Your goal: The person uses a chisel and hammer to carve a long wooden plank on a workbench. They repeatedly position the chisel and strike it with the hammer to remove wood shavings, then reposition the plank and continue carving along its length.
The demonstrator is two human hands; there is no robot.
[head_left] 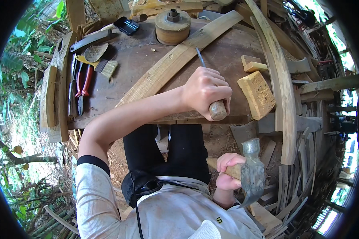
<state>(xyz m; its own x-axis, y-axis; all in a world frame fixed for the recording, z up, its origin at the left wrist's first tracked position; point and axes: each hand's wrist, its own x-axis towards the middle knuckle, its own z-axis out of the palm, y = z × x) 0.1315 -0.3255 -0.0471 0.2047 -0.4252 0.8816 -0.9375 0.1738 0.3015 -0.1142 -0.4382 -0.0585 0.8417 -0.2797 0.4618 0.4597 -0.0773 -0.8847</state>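
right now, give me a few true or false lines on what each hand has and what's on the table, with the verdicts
1. The left hand grips a wooden-handled tool. True.
2. The right hand is empty. False: the right hand holds a hammer.
3. The red-handled pliers lie left of the long plank on the table. True.
4. The yellow-handled brush lies to the right of the plank. False: the yellow-handled brush is to its left, close to the pliers.
5. A metal nut sits on top of the round wooden block. True.
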